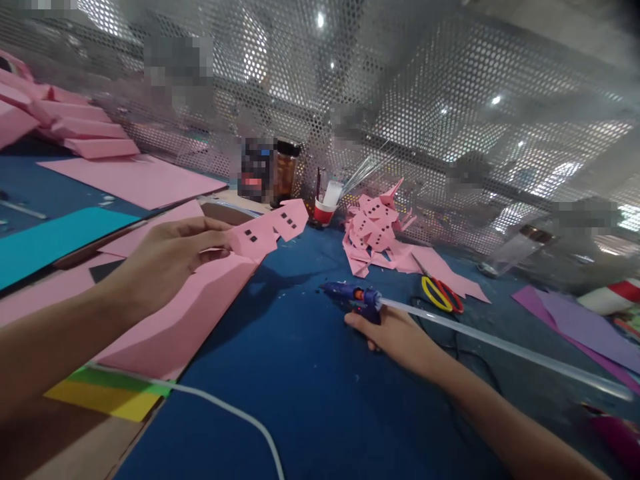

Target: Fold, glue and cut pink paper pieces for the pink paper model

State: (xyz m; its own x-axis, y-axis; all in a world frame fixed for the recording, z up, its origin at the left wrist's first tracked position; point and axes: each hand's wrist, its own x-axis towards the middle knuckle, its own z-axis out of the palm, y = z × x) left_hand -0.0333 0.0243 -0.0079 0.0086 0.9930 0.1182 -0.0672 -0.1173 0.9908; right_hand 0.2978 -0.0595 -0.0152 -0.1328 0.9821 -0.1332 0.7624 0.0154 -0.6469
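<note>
My left hand (pixel 160 263) pinches a pink paper cutout (pixel 255 235) marked with small black squares, holding it above larger pink paper (pixel 185 320). On the right, my right hand (pixel 395 337) is wrapped around a blue hot glue gun (pixel 355 297), its nozzle pointing left. A long clear glue stick (pixel 500 347) sticks out of the gun's back end. Behind the gun lies a pile of pink paper cutouts (pixel 373 227), some with black squares. Scissors (pixel 443 293) with yellow and red handles lie beside it.
A perforated metal screen (pixel 320 80) rises behind the blue table (pixel 280 400). A jar (pixel 286 173) and a red-and-white cup (pixel 325 210) with sticks stand before it. Folded pink paper (pixel 90 123) and a turquoise sheet (pixel 55 243) lie left, purple sheets (pixel 585 327) right. A white cable (pixel 225 407) crosses the front.
</note>
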